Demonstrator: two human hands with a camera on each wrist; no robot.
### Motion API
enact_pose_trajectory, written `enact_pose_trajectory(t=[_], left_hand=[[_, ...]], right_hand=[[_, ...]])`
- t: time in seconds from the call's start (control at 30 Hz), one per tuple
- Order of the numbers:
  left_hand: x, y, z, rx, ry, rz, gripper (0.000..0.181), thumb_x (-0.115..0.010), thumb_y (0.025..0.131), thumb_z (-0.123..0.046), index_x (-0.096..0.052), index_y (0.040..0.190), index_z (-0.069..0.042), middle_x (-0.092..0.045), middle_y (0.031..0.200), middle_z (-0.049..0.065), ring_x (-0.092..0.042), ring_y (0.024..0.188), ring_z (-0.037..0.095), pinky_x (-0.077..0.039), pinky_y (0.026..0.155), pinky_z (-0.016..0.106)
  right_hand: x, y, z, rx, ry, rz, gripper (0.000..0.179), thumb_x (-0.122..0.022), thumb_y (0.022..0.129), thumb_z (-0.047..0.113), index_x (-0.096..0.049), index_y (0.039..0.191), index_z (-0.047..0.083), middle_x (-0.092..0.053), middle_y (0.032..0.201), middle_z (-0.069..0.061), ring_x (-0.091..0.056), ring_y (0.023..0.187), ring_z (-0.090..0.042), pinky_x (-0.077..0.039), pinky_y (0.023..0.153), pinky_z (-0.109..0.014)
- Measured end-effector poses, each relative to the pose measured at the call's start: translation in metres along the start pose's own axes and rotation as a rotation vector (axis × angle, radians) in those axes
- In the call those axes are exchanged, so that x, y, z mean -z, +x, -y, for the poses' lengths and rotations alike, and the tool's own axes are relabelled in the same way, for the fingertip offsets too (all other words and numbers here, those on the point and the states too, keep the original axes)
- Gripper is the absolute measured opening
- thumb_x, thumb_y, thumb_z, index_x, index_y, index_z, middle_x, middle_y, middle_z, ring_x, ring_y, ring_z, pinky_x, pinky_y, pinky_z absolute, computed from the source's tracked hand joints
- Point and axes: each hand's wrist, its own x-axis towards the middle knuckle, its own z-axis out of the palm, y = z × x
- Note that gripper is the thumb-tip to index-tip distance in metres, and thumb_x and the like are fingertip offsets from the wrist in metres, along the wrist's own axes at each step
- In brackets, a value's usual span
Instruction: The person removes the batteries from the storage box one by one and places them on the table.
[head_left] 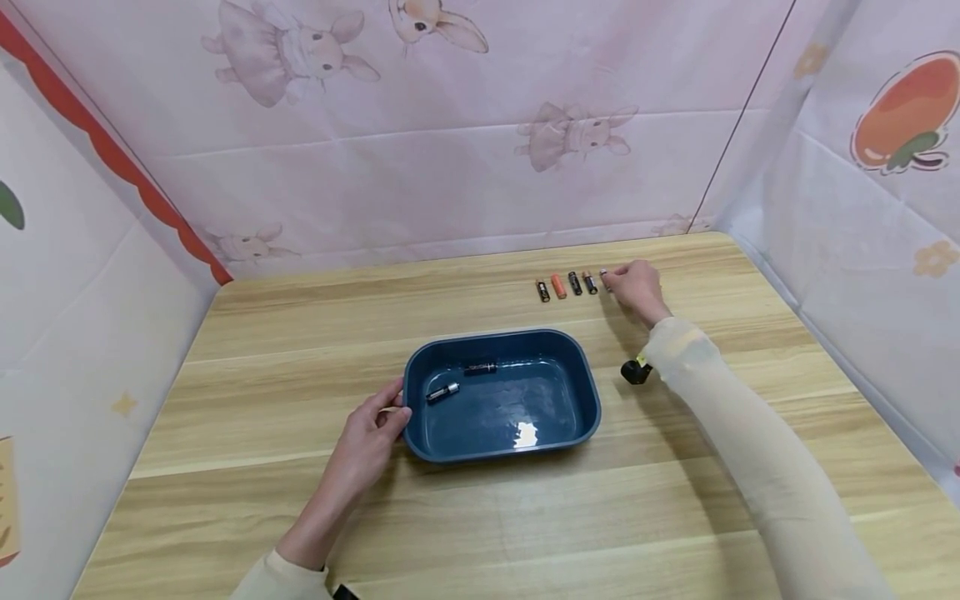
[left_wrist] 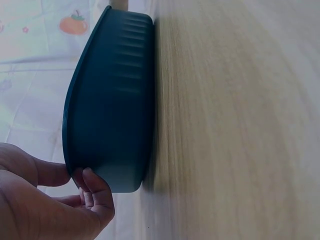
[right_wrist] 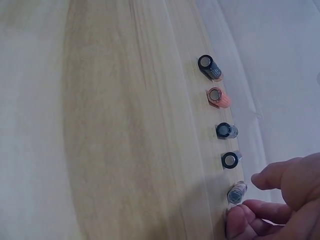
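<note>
A dark blue rectangular basin (head_left: 502,454) stands on the table, and my left hand (head_left: 371,433) grips its left rim, with fingers bent against the outer wall in the left wrist view. Two batteries lie inside it: a black one (head_left: 480,368) and a black one with a silver end (head_left: 442,393). Toward the back, several batteries lie in a row, among them an orange one (head_left: 558,286). My right hand (head_left: 636,287) is at the row's right end, around a silvery battery (right_wrist: 237,193). In the right wrist view the thumb stands slightly apart from that battery.
The wooden table (head_left: 300,333) meets patterned cloth walls (head_left: 450,183) at the back and sides. A black device (head_left: 636,372) hangs at my right wrist. The battery row lies close to the table's back edge.
</note>
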Motion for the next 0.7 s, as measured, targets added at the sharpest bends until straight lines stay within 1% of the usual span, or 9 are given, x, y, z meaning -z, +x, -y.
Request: enact_pose_trajectory(t=[0.1,0.17,0.27,0.37,0.4,0.47,0.53,0.63,0.7], left_hand=[[0.0,0.0,0.0,-0.001,0.002,0.0,0.051,-0.051,0.109,-0.01,-0.04,0.159,-0.009,-0.051,0.132,0.013,-0.055,0.106,0.025,-0.052,0.092,0.028],[0.0,0.0,0.0,-0.002,0.004,0.0,0.051,-0.051,0.109,-0.009,-0.04,0.159,-0.008,-0.051,0.132,0.013,-0.055,0.106,0.025,-0.052,0.093,0.029],[0.0,0.0,-0.001,0.0,0.006,-0.002,0.05,-0.051,0.109,-0.01,-0.041,0.158,-0.008,-0.052,0.132,0.013,-0.055,0.106,0.025,-0.053,0.093,0.03],[0.0,-0.001,0.0,-0.01,0.001,-0.002,0.051,-0.051,0.109,-0.009,-0.041,0.158,-0.008,-0.052,0.132,0.014,-0.056,0.105,0.025,-0.053,0.092,0.029],[0.0,0.0,0.0,-0.015,-0.003,-0.003,0.051,-0.051,0.109,-0.009,-0.041,0.158,-0.007,-0.052,0.132,0.014,-0.056,0.104,0.025,-0.053,0.091,0.029],[0.0,-0.001,0.0,-0.026,-0.007,-0.003,0.051,-0.051,0.109,-0.009,-0.041,0.158,-0.007,-0.052,0.132,0.015,-0.056,0.103,0.025,-0.053,0.089,0.027],[0.001,0.0,0.0,-0.029,-0.008,-0.003,0.051,-0.051,0.109,-0.009,-0.04,0.158,-0.007,-0.052,0.132,0.015,-0.055,0.102,0.025,-0.052,0.087,0.025],[0.0,0.0,0.0,-0.025,-0.012,-0.001,0.051,-0.051,0.109,-0.009,-0.041,0.158,-0.007,-0.052,0.132,0.015,-0.055,0.103,0.025,-0.051,0.086,0.023],[0.0,0.001,0.0,-0.019,-0.018,0.001,0.05,-0.051,0.109,-0.009,-0.041,0.158,-0.008,-0.051,0.132,0.014,-0.055,0.104,0.025,-0.052,0.087,0.024]], right_hand=[[0.001,-0.001,-0.001,0.01,0.011,-0.023,0.038,-0.061,0.104,0.03,-0.071,0.123,-0.002,-0.068,0.124,-0.024,-0.058,0.081,-0.021,-0.045,0.066,-0.029],[0.004,-0.004,0.0,0.037,0.045,-0.053,0.04,-0.06,0.104,0.028,-0.069,0.127,-0.003,-0.067,0.124,-0.024,-0.057,0.075,-0.018,-0.044,0.06,-0.026],[0.011,-0.015,0.01,0.099,0.129,-0.104,0.043,-0.059,0.103,0.027,-0.064,0.134,-0.003,-0.066,0.124,-0.024,-0.06,0.079,-0.018,-0.045,0.059,-0.022],[0.019,-0.033,0.028,0.164,0.227,-0.133,0.045,-0.059,0.103,0.027,-0.061,0.137,-0.003,-0.065,0.121,-0.02,-0.062,0.089,-0.018,-0.05,0.067,-0.019],[0.022,-0.04,0.035,0.183,0.261,-0.135,0.044,-0.06,0.103,0.027,-0.062,0.136,-0.003,-0.066,0.118,-0.018,-0.063,0.088,-0.017,-0.05,0.067,-0.018],[0.026,-0.055,0.049,0.211,0.335,-0.115,0.042,-0.061,0.104,0.027,-0.063,0.135,-0.002,-0.066,0.111,-0.014,-0.065,0.083,-0.014,-0.053,0.066,-0.019],[0.028,-0.071,0.063,0.23,0.406,-0.071,0.04,-0.061,0.104,0.026,-0.064,0.133,-0.002,-0.065,0.106,-0.01,-0.065,0.08,-0.011,-0.054,0.066,-0.018],[0.026,-0.097,0.082,0.215,0.532,0.036,0.039,-0.061,0.105,0.022,-0.062,0.132,-0.005,-0.065,0.103,-0.008,-0.065,0.081,-0.011,-0.055,0.069,-0.02],[0.019,-0.112,0.091,0.196,0.598,0.125,0.037,-0.06,0.106,0.018,-0.061,0.131,-0.009,-0.065,0.103,-0.009,-0.065,0.083,-0.014,-0.056,0.072,-0.021]])
